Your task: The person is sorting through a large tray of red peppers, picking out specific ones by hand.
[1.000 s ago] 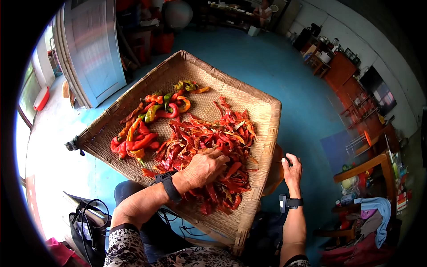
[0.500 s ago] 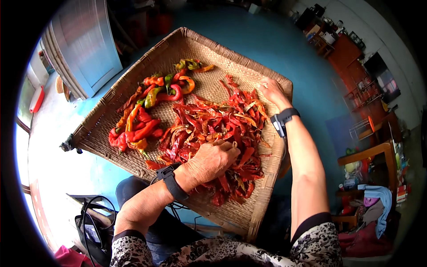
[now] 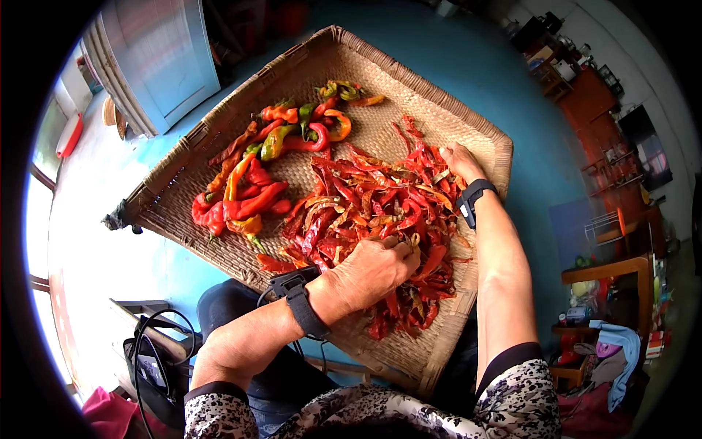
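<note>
Floor point(image 3: 541, 183) painted blue is seen around the work, with a pale blue door point(image 3: 157, 58) set at the far left. On the right, a wooden chair point(image 3: 607, 269) is seen with clothes point(image 3: 620, 358), a light blue piece among them, heaped by it. The middle is taken up by a square woven basket point(image 3: 442, 121), one corner of it pointed away and its near edge held over dark trousers point(image 3: 227, 311). Beside the lower left edge of the basket, a black bag point(image 3: 157, 373) is placed, with a cable looped over it.

Inside the basket, the right half is covered by a loose pile of dried peppers point(image 3: 380, 197), mostly deep red and wrinkled, with some orange and tan ones mixed in. To the left, separated by a strip of bare weave, plumper fresh peppers point(image 3: 252, 208) are gathered in red, orange, yellow and green.

The left hand point(image 3: 369, 274) is laid on the near part of the dried pile; its fingers are curled together, but whether a pepper is pinched in them cannot be told. The right hand point(image 3: 461, 162) is placed at the pile's far right edge; its fingertips are partly hidden, so whether they are apart or closed cannot be told. Each wrist is circled by a black strap point(image 3: 306, 311).
</note>
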A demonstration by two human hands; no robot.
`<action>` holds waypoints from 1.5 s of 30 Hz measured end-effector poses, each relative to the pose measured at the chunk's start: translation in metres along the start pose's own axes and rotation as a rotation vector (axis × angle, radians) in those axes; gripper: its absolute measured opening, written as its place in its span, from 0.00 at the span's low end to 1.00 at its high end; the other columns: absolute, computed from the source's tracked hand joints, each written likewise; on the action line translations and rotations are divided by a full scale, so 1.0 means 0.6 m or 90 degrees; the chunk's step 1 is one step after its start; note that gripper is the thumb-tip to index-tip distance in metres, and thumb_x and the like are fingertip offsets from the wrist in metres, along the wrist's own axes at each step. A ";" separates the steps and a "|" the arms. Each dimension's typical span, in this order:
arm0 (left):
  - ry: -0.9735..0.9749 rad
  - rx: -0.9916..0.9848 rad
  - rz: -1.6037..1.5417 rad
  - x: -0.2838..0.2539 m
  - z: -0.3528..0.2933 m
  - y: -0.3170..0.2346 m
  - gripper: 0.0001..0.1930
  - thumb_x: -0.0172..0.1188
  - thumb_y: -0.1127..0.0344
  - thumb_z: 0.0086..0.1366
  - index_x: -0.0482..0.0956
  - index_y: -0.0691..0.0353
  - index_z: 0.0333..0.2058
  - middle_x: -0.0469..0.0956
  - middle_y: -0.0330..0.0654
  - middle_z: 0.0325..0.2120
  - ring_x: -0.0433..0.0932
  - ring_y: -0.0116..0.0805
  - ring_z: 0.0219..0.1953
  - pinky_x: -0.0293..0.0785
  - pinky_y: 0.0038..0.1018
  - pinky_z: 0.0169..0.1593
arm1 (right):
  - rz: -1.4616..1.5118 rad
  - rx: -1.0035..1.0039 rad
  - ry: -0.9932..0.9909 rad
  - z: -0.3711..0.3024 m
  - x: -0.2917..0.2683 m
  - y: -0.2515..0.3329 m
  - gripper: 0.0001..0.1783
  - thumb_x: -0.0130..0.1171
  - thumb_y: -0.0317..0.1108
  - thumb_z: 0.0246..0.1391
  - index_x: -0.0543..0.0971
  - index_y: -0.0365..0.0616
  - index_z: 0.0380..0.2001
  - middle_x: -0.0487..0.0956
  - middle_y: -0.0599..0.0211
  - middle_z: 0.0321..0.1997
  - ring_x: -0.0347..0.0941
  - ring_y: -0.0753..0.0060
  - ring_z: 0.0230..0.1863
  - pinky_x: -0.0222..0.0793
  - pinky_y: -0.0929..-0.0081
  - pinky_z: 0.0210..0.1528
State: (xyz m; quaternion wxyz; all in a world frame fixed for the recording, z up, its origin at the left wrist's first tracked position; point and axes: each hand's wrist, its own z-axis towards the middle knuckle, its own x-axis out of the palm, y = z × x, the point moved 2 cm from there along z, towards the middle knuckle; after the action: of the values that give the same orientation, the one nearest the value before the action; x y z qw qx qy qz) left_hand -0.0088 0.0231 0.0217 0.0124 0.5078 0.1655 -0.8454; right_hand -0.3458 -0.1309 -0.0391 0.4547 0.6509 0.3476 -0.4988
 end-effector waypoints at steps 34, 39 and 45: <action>0.029 -0.158 0.013 -0.018 -0.024 0.067 0.16 0.61 0.65 0.58 0.76 0.60 0.46 0.75 0.45 0.43 0.73 0.45 0.47 0.72 0.36 0.50 | 0.291 -0.464 -0.131 -0.447 -0.110 0.178 0.11 0.64 0.29 0.50 0.81 0.44 0.39 0.81 0.61 0.35 0.78 0.66 0.35 0.76 0.71 0.37; 0.026 -0.206 0.016 -0.031 -0.001 0.067 0.12 0.61 0.67 0.56 0.76 0.60 0.40 0.75 0.44 0.37 0.75 0.46 0.43 0.74 0.37 0.45 | 0.299 -0.248 -0.122 -0.367 -0.084 0.073 0.17 0.56 0.22 0.53 0.76 0.43 0.47 0.77 0.56 0.30 0.75 0.59 0.31 0.71 0.65 0.34; 0.008 -0.195 0.021 -0.033 0.003 0.074 0.08 0.60 0.70 0.58 0.76 0.60 0.37 0.75 0.44 0.34 0.76 0.46 0.39 0.75 0.37 0.39 | 0.198 -0.349 -0.021 -0.359 -0.060 0.095 0.22 0.58 0.22 0.49 0.74 0.44 0.50 0.75 0.56 0.39 0.74 0.54 0.41 0.70 0.64 0.44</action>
State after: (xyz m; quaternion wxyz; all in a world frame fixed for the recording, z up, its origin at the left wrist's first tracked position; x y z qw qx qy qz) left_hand 0.0077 -0.0221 0.0274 0.1024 0.5078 0.2842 -0.8068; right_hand -0.2319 0.0517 0.0290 0.6893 0.5415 0.3581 -0.3216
